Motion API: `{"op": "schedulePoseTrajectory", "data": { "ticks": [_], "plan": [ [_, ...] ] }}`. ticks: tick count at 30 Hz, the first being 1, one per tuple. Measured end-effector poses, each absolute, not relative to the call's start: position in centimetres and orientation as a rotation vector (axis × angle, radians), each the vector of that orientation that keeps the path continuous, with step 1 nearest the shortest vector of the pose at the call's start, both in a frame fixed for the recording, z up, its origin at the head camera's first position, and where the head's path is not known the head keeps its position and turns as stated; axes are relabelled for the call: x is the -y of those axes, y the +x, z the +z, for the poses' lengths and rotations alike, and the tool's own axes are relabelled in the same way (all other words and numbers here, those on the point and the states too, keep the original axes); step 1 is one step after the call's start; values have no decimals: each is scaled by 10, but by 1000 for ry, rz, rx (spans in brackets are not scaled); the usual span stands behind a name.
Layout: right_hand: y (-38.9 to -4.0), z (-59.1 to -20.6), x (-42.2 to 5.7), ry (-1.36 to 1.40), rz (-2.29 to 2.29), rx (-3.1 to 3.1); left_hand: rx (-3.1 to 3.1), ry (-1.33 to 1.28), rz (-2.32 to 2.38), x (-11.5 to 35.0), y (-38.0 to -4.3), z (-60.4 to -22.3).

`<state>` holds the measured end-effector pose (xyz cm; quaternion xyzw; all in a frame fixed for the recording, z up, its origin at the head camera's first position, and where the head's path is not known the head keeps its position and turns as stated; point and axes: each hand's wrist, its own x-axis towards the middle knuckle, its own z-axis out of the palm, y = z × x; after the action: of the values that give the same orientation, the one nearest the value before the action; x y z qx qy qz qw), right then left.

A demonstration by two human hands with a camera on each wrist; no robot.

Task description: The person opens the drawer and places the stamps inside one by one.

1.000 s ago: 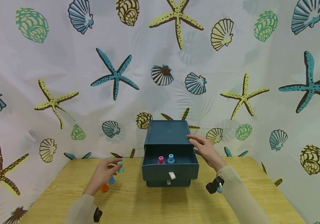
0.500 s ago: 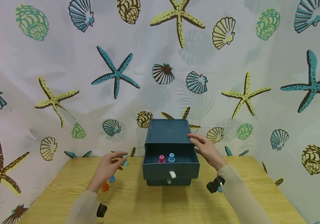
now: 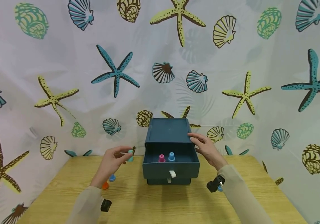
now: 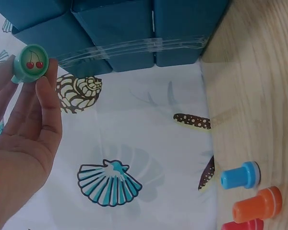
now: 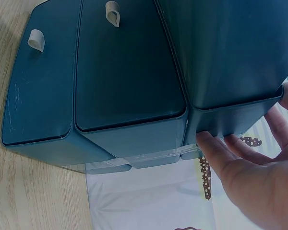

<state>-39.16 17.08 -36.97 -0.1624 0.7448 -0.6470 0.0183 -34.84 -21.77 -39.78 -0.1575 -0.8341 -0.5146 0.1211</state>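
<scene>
In the head view a teal toy stamp (image 3: 130,155) is pinched between thumb and fingers of my left hand (image 3: 111,161), above the table left of the drawer unit. Its face, with two red cherries, shows on the stamp (image 4: 30,63) in the left wrist view. My right hand (image 3: 207,150) rests on the right edge of the dark blue drawer unit (image 3: 169,130); in the right wrist view its fingertips touch the side wall. The top drawer (image 3: 160,170) is pulled out, holding a pink stamp (image 3: 162,158) and a light blue stamp (image 3: 171,156), both upright.
On the table (image 3: 132,202) at left stand a blue stamp (image 3: 112,178) and an orange stamp (image 3: 105,185); a red stamp (image 4: 243,225) is beside them. Another blue stamp (image 3: 220,188) is partly hidden by the right wrist camera. A shell-patterned cloth hangs behind.
My left hand has moved right and slightly up with the teal stamp, nearer the drawer unit. My right hand keeps its place on the unit's edge.
</scene>
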Motion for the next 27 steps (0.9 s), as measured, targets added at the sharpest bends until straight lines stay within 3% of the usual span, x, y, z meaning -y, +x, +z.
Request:
{"op": "schedulePoseTrajectory", "data": {
  "ticks": [27],
  "plan": [
    [-393, -369, -172, -520, -1997, -2305, 2257, -546, -1576, 188, -339, -367]
  ]
}}
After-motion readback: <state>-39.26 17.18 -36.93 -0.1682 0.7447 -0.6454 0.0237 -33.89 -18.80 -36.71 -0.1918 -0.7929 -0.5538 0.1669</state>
